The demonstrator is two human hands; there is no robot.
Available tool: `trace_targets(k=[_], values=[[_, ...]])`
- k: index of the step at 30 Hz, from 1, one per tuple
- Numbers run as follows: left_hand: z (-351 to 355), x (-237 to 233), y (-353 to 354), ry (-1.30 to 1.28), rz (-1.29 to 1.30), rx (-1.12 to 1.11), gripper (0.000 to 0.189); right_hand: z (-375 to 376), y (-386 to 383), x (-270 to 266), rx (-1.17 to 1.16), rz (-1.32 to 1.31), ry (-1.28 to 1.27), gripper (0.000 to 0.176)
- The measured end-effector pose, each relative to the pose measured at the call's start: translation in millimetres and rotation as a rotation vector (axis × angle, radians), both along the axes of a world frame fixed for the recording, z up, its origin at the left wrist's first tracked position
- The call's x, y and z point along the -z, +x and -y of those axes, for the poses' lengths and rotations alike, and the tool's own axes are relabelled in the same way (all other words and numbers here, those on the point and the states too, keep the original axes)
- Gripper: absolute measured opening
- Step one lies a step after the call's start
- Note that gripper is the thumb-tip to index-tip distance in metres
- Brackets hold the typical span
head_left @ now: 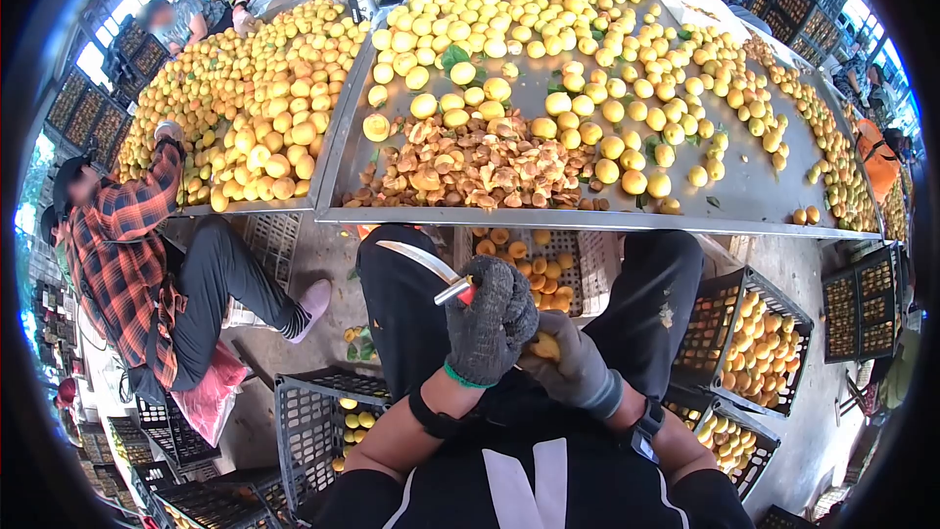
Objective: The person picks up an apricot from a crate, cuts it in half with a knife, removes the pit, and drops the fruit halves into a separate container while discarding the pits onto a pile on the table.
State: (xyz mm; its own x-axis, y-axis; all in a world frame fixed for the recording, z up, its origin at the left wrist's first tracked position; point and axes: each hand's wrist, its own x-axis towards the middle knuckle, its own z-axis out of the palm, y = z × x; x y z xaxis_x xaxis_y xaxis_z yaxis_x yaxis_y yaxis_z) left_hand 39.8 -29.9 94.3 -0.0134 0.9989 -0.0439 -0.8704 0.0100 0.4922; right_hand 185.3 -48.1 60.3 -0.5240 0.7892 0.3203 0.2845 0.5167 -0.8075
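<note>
My left hand (pixel 493 321), in a dark grey knit glove with a green cuff, is closed around the red handle of a curved knife (pixel 416 257). The blade points up and to the left, above my left knee. Close beside it, my right hand (pixel 580 369), in a smoother grey glove, grips an apricot (pixel 545 346), which the fingers partly cover. Both hands are over my lap, nearly touching. Between my knees, below the table edge, a crate (pixel 589 274) contains cut apricots (pixel 548 284).
A metal table (pixel 725 201) bears many whole apricots (pixel 578 24) and a heap of brown scraps (pixel 480 162). Black crates of fruit (pixel 759 333) stand at my right, another crate (pixel 313 431) at my left. A person in a plaid shirt (pixel 122 235) sits at left; others work across the table.
</note>
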Motion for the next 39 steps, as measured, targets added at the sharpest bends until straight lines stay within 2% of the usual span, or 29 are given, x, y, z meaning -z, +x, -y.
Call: trace_targets(k=[4, 6, 10, 16, 19, 20, 22, 23, 24, 27, 28, 29, 30, 31, 34, 35, 36, 38, 39], values=[[-1, -2, 5, -0.126, -0.069, -0.075, 0.008, -1, 2, 0, -0.013, 0.043, -0.011, 0.057], [-8, 1, 5, -0.192, -0.079, -0.094, 0.009, -3, 1, 6, 0.086, 0.121, 0.215, 0.059], [-17, -5, 7, -0.294, -0.105, -0.052, 0.012, -7, 2, 18, 0.113, 0.18, 0.264, 0.058], [-42, 5, 2, -0.372, -0.088, 0.001, 0.026, -22, -4, 19, 0.147, 0.077, 0.49, 0.052], [-52, 21, -2, -0.373, -0.04, 0.05, 0.028, -23, -7, 22, 0.08, -0.177, 0.022, 0.041], [-56, 25, -4, -0.421, -0.049, 0.012, 0.028, -24, -4, 18, 0.082, -0.177, 0.024, 0.041], [-57, 29, -6, -0.474, -0.056, -0.02, 0.028, -23, 2, 2, -0.191, -0.649, -0.873, 0.038], [-55, 28, -8, -0.434, -0.077, 0.007, 0.028, -25, 3, -7, -0.116, -0.479, -0.681, 0.042], [-54, 26, -9, -0.392, -0.098, 0.032, 0.027, -26, 7, -4, -0.111, -0.478, -0.679, 0.042], [-56, 26, -7, -0.304, -0.17, -0.023, 0.025, -32, 19, 10, 0.092, -0.375, -0.803, 0.052], [-57, 26, -4, -0.237, -0.206, -0.065, 0.024, -32, 18, 6, 0.096, -0.375, -0.799, 0.052], [-56, 27, -2, -0.238, -0.205, -0.061, 0.024, -29, 13, -1, 0.138, -0.499, -0.924, 0.051], [-54, 27, 1, -0.184, -0.127, -0.07, 0.021, -27, 10, -8, 0.178, -0.626, -1.048, 0.05], [-52, 25, 3, -0.132, -0.049, -0.08, 0.019, -25, 9, -12, 0.18, -0.626, -1.05, 0.05], [-42, 14, 5, -0.091, -0.094, -0.113, 0.011, -19, 5, -14, 0.106, -0.581, -0.983, 0.046], [-39, 22, 1, -0.005, -0.042, -0.073, 0.005, -17, 2, -10, 0.123, -0.496, -0.844, 0.045], [-37, 23, 2, -0.008, -0.043, -0.075, 0.005, -15, 1, -7, 0.138, -0.411, -0.704, 0.043], [-33, 19, 3, 0.046, 0.092, -0.129, 0.006, -14, -3, -1, 0.155, -0.38, -0.673, 0.043], [-31, 14, 2, 0.025, 0.063, -0.142, 0.007, -14, -4, 1, 0.173, -0.35, -0.64, 0.042]])
